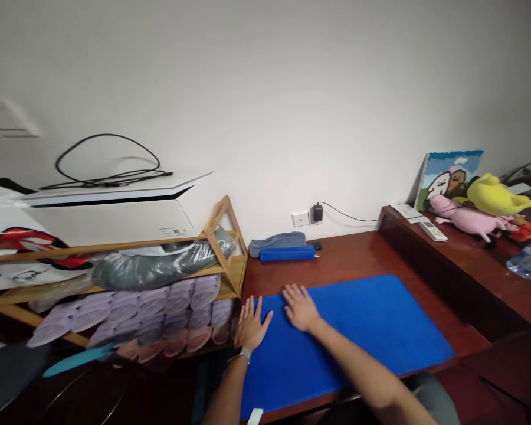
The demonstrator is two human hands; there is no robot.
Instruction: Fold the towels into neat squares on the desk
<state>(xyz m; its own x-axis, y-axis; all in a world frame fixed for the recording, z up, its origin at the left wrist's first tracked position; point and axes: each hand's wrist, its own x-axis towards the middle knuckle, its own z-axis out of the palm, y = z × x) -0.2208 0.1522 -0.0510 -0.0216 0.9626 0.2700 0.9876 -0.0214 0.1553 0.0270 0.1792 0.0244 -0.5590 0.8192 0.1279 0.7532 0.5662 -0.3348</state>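
A blue towel (363,319) lies spread flat over the reddish-brown table, with a white tag (255,417) at its near left corner. My left hand (251,326) rests on the towel's far left corner, fingers spread and pointing away from me, a band on its wrist. Just to the right, my right hand (301,308) lies flat on the towel's far edge with its fingers stretched out. Neither hand holds anything. Behind them, a folded blue cloth (287,254) and a folded grey-blue cloth (278,240) sit against the wall.
On the left, a wooden rack (234,271) carries a white box (115,221), a looped black cable (108,137) and rows of lilac slippers (141,304). The raised desk (478,265) at right bears plush toys (469,218), a remote (433,231) and a plastic bottle (528,262).
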